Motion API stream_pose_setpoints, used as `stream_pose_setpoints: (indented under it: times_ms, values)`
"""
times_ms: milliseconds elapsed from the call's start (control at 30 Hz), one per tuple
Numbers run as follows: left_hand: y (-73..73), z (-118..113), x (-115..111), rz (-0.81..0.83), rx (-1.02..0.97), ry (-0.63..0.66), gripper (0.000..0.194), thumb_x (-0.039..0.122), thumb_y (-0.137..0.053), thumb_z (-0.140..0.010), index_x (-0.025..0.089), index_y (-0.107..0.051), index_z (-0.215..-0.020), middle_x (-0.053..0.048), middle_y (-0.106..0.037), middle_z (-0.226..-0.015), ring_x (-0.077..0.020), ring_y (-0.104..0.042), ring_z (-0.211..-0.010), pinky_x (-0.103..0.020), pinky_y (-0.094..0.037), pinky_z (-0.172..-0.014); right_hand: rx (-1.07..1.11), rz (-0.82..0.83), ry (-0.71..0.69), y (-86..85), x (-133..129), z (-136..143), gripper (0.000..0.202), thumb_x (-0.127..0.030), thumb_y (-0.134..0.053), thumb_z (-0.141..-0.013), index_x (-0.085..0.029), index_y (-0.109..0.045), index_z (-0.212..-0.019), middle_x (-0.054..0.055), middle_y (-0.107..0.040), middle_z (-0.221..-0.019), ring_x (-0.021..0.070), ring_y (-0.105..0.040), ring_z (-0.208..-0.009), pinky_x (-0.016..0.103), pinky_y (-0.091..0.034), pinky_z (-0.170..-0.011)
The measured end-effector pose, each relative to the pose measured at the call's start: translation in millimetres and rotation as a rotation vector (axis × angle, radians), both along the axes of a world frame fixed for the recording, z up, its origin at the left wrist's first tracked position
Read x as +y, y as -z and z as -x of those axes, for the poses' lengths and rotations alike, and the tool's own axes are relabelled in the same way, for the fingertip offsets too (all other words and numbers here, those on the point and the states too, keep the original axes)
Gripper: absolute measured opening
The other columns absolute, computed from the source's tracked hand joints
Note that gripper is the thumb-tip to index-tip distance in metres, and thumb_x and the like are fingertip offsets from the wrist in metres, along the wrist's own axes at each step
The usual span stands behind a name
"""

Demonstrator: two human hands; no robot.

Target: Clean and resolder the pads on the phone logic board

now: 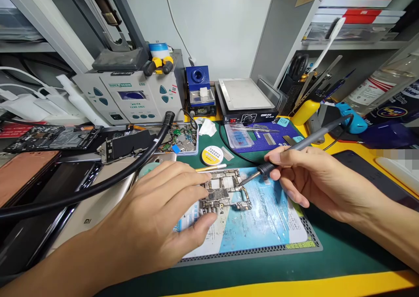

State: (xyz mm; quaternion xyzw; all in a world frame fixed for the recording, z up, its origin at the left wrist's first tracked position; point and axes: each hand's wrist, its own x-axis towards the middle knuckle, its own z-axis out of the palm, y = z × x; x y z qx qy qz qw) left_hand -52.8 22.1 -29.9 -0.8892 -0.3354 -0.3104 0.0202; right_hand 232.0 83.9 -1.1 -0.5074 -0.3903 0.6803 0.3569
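— Fingers, right hand (307, 170): condition?
— Thumb and forefinger together, closed on one slim, grey-handled soldering iron (310, 138), gripped at its black ribbed collar; lower fingers loosely curled beneath it

— Fingers, left hand (153, 214): condition?
— Spread slightly, palm down, thumb apart from the rest; tips at the left edge of one flat, dark, silver-patched circuit board (218, 195); whether they press or merely rest, cannot tell

— Location of board?
— Flat on one blue-and-white printed sheet (271, 231), itself atop one grey mat with a perforated border (316, 243); between the two hands

— Nearer hand?
— Left, its fingertips at the very edge; the right stands off, only the iron's metal tip reaching across the gap

— Bearing from each?
— From the left fingertips, directly rightward; from the right fingertips, leftward and a little toward the wearer

— Axes?
— Board: irregular outline, longer way roughly left to right, broad body by the left hand, narrow limb around a cut-out at right. Iron: slanting down and leftward to the board's upper right part, beside that cut-out; tip touching or just above, cannot tell

— Adjacent item?
— One round, white-and-yellow labelled tin (212, 156), just beyond the board
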Motion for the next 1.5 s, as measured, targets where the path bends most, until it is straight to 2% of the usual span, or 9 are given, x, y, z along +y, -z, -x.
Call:
stream_pose_setpoints:
  times_ms: [233, 433, 633, 900, 1167, 1367, 1500]
  values:
    - [-2.1, 0.8, -0.2, 0.020, -0.008, -0.002, 0.026, 0.016, -0.076, -0.086, 0.015, -0.066, -0.111, -0.009, -0.076, -0.119, -0.0234, -0.067, -0.109, -0.047, -0.050, -0.106, -0.026, -0.019, -0.029, 2.5, 3.1, 1.2, 0.023, -0.031, -0.089, -0.069, -0.014, -0.075, -0.064, 0.004, -0.075, -0.064, 0.0087, -0.054, -0.029, 0.015, -0.043, -0.026]
    - [-2.1, 0.0, -0.3, 0.024, -0.006, -0.008, 0.027, 0.018, -0.076, -0.086, 0.016, -0.065, -0.111, -0.008, -0.076, -0.119, -0.0236, -0.068, -0.108, -0.047, -0.051, -0.104, -0.036, -0.013, -0.026, 1.4, 1.7, 1.0, 0.023, -0.033, -0.090, -0.067, -0.015, -0.076, -0.064, 0.004, -0.074, -0.062, 0.0092, -0.054, -0.029, 0.015, -0.043, -0.026]
    - [-0.7, 0.0, -0.4, 0.028, 0.000, 0.002, 0.030, 0.017, -0.077, -0.086, 0.016, -0.065, -0.113, -0.008, -0.075, -0.124, -0.0229, -0.067, -0.111, -0.046, -0.050, -0.110, -0.081, -0.013, -0.013, 0.1, 1.1, 2.3, 0.026, -0.036, -0.090, -0.064, -0.014, -0.076, -0.064, 0.005, -0.074, -0.060, 0.0082, -0.051, -0.027, 0.015, -0.041, -0.025]
    - [-3.1, 1.8, -0.1, 0.016, 0.020, 0.001, 0.029, 0.018, -0.078, -0.085, 0.015, -0.065, -0.112, -0.008, -0.074, -0.124, -0.0222, -0.067, -0.111, -0.045, -0.048, -0.114, -0.116, -0.014, -0.022, 0.4, 0.9, 2.6, 0.027, -0.039, -0.089, -0.064, -0.015, -0.076, -0.064, 0.004, -0.072, -0.056, 0.0090, -0.052, -0.026, 0.014, -0.039, -0.024]
    - [-1.6, 1.1, -0.8, 0.032, 0.038, -0.013, 0.024, 0.020, -0.076, -0.088, 0.016, -0.066, -0.110, -0.007, -0.075, -0.122, -0.0226, -0.067, -0.111, -0.045, -0.048, -0.112, -0.093, -0.020, 0.002, 2.8, 1.0, 2.6, 0.024, -0.037, -0.088, -0.063, -0.017, -0.076, -0.065, 0.003, -0.073, -0.058, 0.0081, -0.050, -0.025, 0.015, -0.040, -0.024]
    - [-1.7, 0.5, -2.0, 0.045, 0.023, -0.027, 0.021, 0.022, -0.075, -0.089, 0.017, -0.066, -0.108, -0.008, -0.076, -0.121, -0.0250, -0.069, -0.108, -0.050, -0.049, -0.107, -0.121, -0.056, -0.046, -2.2, -2.8, 5.2, 0.027, -0.035, -0.089, -0.067, -0.015, -0.073, -0.061, 0.006, -0.074, -0.060, 0.0086, -0.054, -0.030, 0.013, -0.038, -0.026]
    - [-3.1, -0.1, -1.5, 0.037, 0.031, -0.020, 0.019, 0.022, -0.074, -0.090, 0.018, -0.065, -0.106, -0.008, -0.076, -0.120, -0.0250, -0.070, -0.108, -0.050, -0.048, -0.107, -0.112, -0.071, -0.031, -2.1, -2.7, 5.5, 0.025, -0.035, -0.089, -0.066, -0.015, -0.074, -0.063, 0.005, -0.073, -0.059, 0.0098, -0.054, -0.029, 0.014, -0.038, -0.025]
